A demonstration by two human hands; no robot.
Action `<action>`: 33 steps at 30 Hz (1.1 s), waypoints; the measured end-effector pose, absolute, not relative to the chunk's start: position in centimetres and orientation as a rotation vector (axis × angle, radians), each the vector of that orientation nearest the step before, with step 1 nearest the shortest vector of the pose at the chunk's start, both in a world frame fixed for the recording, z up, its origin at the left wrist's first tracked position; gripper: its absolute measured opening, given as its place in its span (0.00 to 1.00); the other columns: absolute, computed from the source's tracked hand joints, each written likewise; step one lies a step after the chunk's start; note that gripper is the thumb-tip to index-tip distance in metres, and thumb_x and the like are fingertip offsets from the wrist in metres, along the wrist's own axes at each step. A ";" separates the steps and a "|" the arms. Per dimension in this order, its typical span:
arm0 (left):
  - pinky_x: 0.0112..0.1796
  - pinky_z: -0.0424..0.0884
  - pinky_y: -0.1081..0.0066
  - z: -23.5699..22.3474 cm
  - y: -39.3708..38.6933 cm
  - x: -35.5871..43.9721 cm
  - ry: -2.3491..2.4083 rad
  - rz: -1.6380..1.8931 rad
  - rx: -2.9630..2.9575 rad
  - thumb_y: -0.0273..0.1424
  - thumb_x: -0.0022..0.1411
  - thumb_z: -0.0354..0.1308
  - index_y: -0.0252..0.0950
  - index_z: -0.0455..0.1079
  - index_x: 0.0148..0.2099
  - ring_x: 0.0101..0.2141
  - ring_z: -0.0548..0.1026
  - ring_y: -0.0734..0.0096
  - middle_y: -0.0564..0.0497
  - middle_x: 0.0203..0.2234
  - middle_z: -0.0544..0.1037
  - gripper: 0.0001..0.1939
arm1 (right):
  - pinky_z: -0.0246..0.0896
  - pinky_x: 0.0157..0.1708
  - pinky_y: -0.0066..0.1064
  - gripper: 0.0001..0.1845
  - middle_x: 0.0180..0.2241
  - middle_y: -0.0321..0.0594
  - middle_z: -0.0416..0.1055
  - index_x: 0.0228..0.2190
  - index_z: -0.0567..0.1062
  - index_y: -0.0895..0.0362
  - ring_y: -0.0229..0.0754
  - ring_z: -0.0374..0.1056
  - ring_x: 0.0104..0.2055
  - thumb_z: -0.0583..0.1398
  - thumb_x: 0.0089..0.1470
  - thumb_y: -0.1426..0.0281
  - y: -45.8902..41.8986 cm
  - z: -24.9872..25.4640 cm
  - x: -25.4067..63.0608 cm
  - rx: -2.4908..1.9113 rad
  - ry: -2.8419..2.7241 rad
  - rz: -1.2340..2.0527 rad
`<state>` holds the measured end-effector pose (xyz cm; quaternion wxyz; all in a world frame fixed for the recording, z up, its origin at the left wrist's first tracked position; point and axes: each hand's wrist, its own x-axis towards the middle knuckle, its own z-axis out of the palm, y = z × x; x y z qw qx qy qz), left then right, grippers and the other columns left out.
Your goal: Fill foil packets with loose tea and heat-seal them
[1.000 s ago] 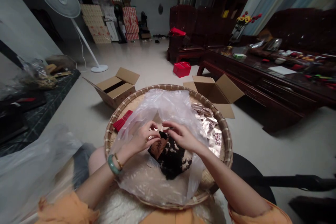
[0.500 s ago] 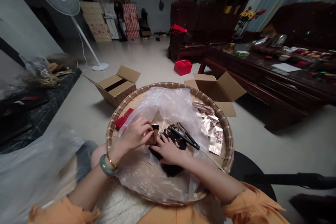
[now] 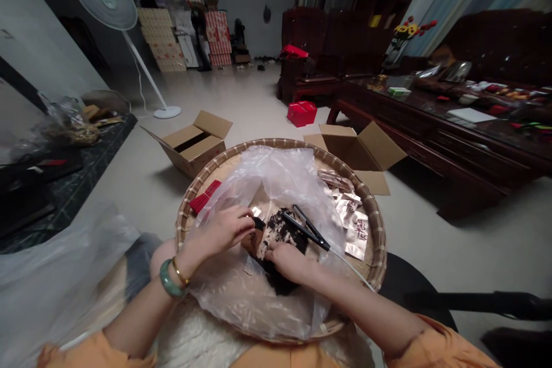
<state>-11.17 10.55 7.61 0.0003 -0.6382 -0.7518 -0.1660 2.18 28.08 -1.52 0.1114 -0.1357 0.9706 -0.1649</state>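
Read the woven tray point(image 3: 380, 247) as a clock, twelve pointing away from the wearer. Its rim at six sits close to the body, above a pale fluffy cover point(image 3: 183, 333). Inside, a plastic sheet point(image 3: 233, 305) lies beneath a heap of dark leaves point(image 3: 282, 283) near the centre. The right hand point(image 3: 288, 261) is on the heap, fingers curled inward; whether they grip any leaves I cannot tell. The left hand point(image 3: 227, 227), toward nine, pinches the upper part of a coppery packet point(image 3: 251, 241), which leans just beside the heap.

Should that pinch slacken, the packet could tip and spill. The loose sheet, crumpled beside the left hand, could ride up with it and scatter leaves. A sweep of the right forearm could snag the cord point(image 3: 357, 271) leaving over the rim at four, dragging the black hinged tool point(image 3: 307, 231) at two.

Foil packets point(image 3: 357, 234) crowd the rim from one to three, and a red bundle point(image 3: 204, 198) sits at ten; the sheet's roomier stretch is at seven. Beyond the rim, open cartons at eleven point(image 3: 198, 153) and one limit outward reach.
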 end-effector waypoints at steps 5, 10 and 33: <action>0.35 0.66 0.72 8.1 10.5 -10.8 -2.399 -0.584 -2.014 0.31 0.67 0.49 0.37 0.71 0.39 0.36 0.71 0.71 0.49 0.37 0.72 0.10 | 0.59 0.36 0.27 0.13 0.32 0.39 0.76 0.32 0.78 0.58 0.40 0.69 0.35 0.60 0.42 0.81 30.6 1.6 1.5 -0.151 2.876 -0.892; 0.35 0.67 0.72 8.1 11.2 -10.3 -2.358 -0.555 -2.008 0.31 0.66 0.51 0.37 0.72 0.37 0.35 0.71 0.71 0.49 0.37 0.73 0.09 | 0.60 0.34 0.24 0.12 0.31 0.35 0.76 0.33 0.78 0.56 0.37 0.69 0.33 0.61 0.45 0.78 30.9 7.1 0.0 -0.144 2.932 -1.432; 0.36 0.72 0.71 7.7 11.7 -8.8 -2.319 -0.965 -1.800 0.30 0.66 0.51 0.34 0.69 0.40 0.35 0.74 0.70 0.48 0.34 0.76 0.07 | 0.62 0.28 0.26 0.13 0.36 0.42 0.72 0.36 0.75 0.58 0.37 0.68 0.31 0.62 0.52 0.62 31.8 5.7 2.6 0.089 2.953 -1.678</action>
